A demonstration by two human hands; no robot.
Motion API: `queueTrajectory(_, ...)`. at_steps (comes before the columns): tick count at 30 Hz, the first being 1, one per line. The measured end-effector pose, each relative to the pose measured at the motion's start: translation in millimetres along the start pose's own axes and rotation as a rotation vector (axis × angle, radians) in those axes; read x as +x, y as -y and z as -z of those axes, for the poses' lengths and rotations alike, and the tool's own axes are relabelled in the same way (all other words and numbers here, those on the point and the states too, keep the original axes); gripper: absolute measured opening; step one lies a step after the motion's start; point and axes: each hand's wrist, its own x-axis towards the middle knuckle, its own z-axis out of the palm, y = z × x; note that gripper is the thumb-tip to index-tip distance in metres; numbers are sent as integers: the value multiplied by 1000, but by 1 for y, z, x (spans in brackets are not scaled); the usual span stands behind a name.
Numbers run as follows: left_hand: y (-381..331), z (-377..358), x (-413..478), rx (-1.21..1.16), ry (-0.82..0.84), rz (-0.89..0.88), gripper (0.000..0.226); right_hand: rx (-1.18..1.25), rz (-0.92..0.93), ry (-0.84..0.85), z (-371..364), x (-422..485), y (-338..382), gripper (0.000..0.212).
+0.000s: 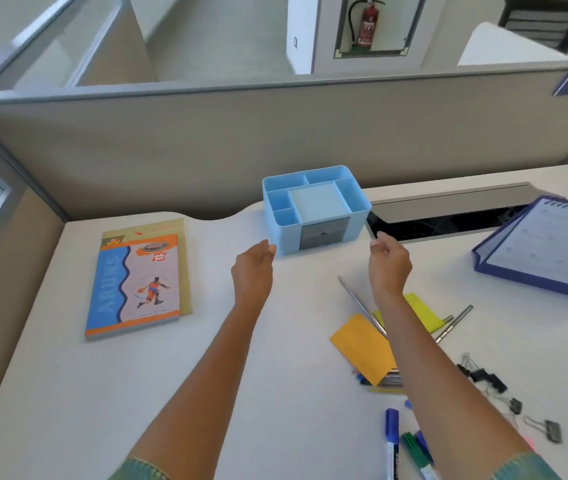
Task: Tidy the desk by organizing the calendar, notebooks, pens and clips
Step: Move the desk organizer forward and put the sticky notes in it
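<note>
A light blue desk organizer (313,206) with several compartments and a grey drawer stands at the back middle of the white desk (206,375). My left hand (253,268) reaches toward its front left corner, fingertips at the wall, holding nothing. My right hand (390,259) hovers just right of the organizer with fingers loosely curled and nothing in it. Two stacked notebooks (139,278) lie at the left. A blue spiral desk calendar (542,247) stands at the right. Markers (393,441), silver pens (455,320) and black binder clips (490,379) lie at the front right.
Orange (362,348) and yellow (421,310) sticky pads lie under my right forearm, with a slim silver pen (358,303) across them. A grey cable tray slot (449,216) runs behind the organizer. A beige partition wall (241,140) bounds the desk at the back and left.
</note>
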Motion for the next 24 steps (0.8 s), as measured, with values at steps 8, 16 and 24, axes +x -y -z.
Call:
queueTrajectory(8, -26, -32, 31, -164, -25, 36, 42, 19, -31, 175, -6, 48, 14, 38)
queueTrajectory(16, -14, -39, 45, -207, -61, 57, 40, 66, 19, 274, -18, 49, 8, 38)
queueTrajectory(24, 10, 2, 20, -162, -130, 111, 39, 33, 83, 307, -13, -1, -11, 39)
